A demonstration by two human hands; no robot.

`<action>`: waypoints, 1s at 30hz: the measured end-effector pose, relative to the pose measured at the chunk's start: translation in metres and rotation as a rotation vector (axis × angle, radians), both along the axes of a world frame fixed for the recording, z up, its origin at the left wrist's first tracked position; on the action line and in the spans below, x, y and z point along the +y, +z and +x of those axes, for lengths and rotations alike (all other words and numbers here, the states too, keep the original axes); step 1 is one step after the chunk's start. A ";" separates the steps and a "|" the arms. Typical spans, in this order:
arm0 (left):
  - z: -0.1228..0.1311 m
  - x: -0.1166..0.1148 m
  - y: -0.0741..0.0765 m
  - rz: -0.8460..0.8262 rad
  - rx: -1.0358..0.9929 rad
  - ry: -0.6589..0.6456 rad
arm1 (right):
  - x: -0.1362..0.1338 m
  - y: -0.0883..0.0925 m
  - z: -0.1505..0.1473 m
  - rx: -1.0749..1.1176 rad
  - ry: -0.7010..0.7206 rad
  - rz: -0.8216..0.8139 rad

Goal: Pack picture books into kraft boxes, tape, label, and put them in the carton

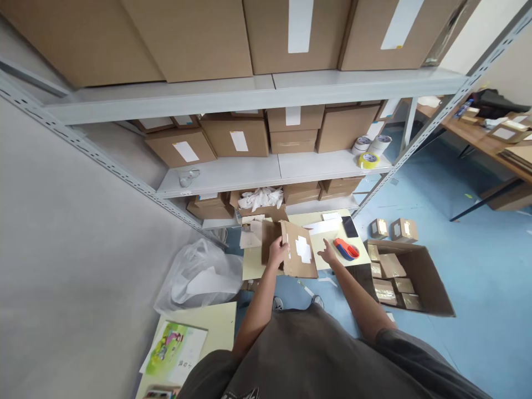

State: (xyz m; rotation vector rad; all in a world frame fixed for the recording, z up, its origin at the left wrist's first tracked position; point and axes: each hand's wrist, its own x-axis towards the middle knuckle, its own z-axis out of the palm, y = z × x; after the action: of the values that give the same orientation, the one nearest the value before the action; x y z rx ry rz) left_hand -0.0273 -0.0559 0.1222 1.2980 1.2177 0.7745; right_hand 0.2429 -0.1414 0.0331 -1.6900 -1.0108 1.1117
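One cardboard box (294,261) is at the table (252,266), left hand (277,252) grasping its left edge, presumably to steady it; right hand (328,253) is empty, fingers spread; tape dispenser (347,249) lies just beside, in easy reach; whether box and table touch is unclear.

This looks like a packing or storage room; a metal shelving rack (266,97) spans twelve o'clock, stacked with brown cartons (199,39), several bearing white labels; rolls of tape (368,160) sit on its middle shelf toward two o'clock; around the clock's centre stands a pale yellow worktable (254,265), with a red-and-blue tape dispenser (347,249) toward four; further out at four, an open carton (430,271) of small boxes rests on the blue floor (477,255); a cluttered wooden table (477,130) stands between two and three.
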 end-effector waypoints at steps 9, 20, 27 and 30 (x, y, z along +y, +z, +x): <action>0.081 -0.031 0.009 0.128 0.254 0.106 | -0.069 0.006 -0.004 -0.094 0.333 0.112; 0.123 -0.041 0.007 0.113 0.239 0.132 | -0.056 -0.002 -0.031 -0.245 0.215 0.213; 0.049 -0.009 0.013 0.260 0.061 0.128 | -0.038 0.027 0.023 -0.111 0.122 0.141; 0.004 0.013 0.014 0.319 0.279 0.156 | -0.026 0.045 0.042 -0.018 0.172 0.149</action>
State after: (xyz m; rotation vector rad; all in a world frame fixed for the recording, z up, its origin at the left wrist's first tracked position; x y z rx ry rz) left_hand -0.0230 -0.0430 0.1363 1.6260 1.4733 0.9508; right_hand 0.2853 -0.1678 0.0780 -1.5196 -1.2380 1.1027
